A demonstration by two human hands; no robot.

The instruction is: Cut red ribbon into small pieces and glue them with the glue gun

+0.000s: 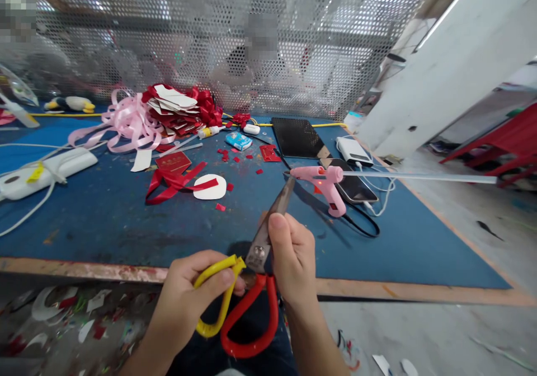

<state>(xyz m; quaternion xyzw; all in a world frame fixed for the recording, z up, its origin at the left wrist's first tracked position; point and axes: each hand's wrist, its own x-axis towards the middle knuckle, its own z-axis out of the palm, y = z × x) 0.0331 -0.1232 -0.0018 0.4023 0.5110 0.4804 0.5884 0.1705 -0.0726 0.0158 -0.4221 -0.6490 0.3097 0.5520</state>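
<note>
My right hand (pixel 296 253) is closed round the blades of a pair of scissors (pixel 260 241), whose tips point up and away toward a pink glue gun (pixel 321 180). A red-covered handle loop (pixel 271 320) hangs below the pivot screw. Pinched in my left hand (pixel 197 292) is a yellow handle loop (pixel 216 328). Its two ends show beside the pivot, seemingly apart from the blades. A clear glue stick (pixel 419 175) juts from the back of the glue gun. Farther off on the table lie a white oval card (pixel 208 188) and red ribbon (pixel 174 187).
On the blue table (pixel 146 230) are pink ribbon (pixel 126 121), stacked red and white pieces (pixel 176 107), a black tablet (pixel 297 138), a phone (pixel 356 187), a power bank (pixel 353 150) and a power strip (pixel 50 172). Perforated metal mesh (pixel 188 46) stands behind. Scraps litter the floor.
</note>
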